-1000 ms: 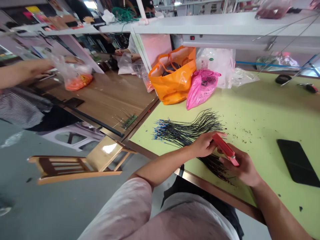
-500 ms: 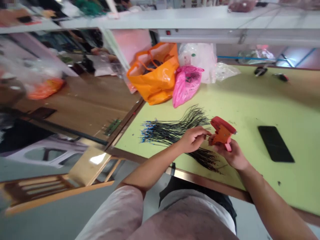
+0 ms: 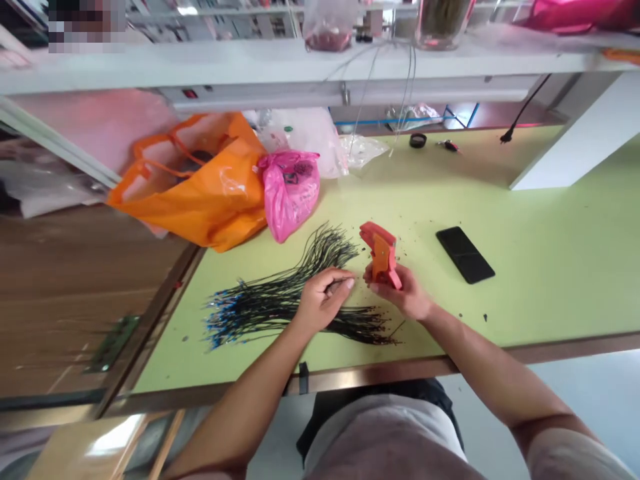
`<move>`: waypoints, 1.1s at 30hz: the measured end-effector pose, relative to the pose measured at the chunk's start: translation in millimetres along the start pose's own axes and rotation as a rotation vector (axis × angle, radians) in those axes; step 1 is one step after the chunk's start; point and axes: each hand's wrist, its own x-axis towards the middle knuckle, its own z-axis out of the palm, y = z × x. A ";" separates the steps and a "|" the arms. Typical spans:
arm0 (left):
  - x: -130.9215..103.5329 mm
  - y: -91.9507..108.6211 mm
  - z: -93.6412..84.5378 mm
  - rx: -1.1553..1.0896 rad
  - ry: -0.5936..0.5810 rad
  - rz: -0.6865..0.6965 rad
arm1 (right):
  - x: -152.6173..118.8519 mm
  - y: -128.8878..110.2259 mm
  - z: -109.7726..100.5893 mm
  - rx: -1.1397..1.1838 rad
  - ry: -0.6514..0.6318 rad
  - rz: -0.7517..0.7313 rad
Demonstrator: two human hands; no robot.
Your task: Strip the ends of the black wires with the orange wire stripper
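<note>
A red and orange wire stripper (image 3: 383, 257) stands upright in my right hand (image 3: 407, 293), its head pointing up and away from me. My left hand (image 3: 323, 297) is closed in a pinch on a wire, of which only a thin bit shows at the fingertips, a short gap left of the stripper. Under and beside this hand lies a spread bunch of black wires (image 3: 270, 293) with blue ends on the left. Its right side fans into two groups, one towards the back and one towards the table's front edge, the latter with brownish tips.
An orange bag (image 3: 215, 207), a pink plastic bag (image 3: 293, 193) and a white plastic bag (image 3: 310, 137) stand at the back left. A black phone (image 3: 465, 255) lies to the right. Behind it are a black ring (image 3: 417, 140) and a plug on a cord (image 3: 507, 135). A white shelf (image 3: 250, 67) crosses above.
The view has swung to the right. The stripper is turned more upright, and my left fingers have come away from it, leaving a gap between the hands.
</note>
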 end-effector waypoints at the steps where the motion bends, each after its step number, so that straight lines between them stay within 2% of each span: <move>1: 0.0 0.3 0.6 0.005 -0.002 0.011 | -1.5 -0.8 1.2 -0.035 -0.005 -0.028; 4: 0.9 -0.7 3.2 0.032 -0.024 0.092 | -4.8 -3.2 3.4 -0.119 -0.022 -0.110; 11: 1.9 -6.1 5.7 0.018 -0.084 0.170 | -4.8 -1.6 3.3 -0.169 -0.077 -0.170; 20: 2.2 -1.1 4.6 0.061 -0.100 0.084 | -4.0 1.5 1.6 -0.186 -0.036 -0.154; 27: 3.3 -5.3 8.7 0.108 -0.096 0.046 | -5.4 -1.9 3.4 -0.297 0.014 -0.281; 33: 3.1 -4.0 7.6 0.108 -0.117 0.004 | -6.7 -6.2 4.4 -0.310 -0.014 -0.333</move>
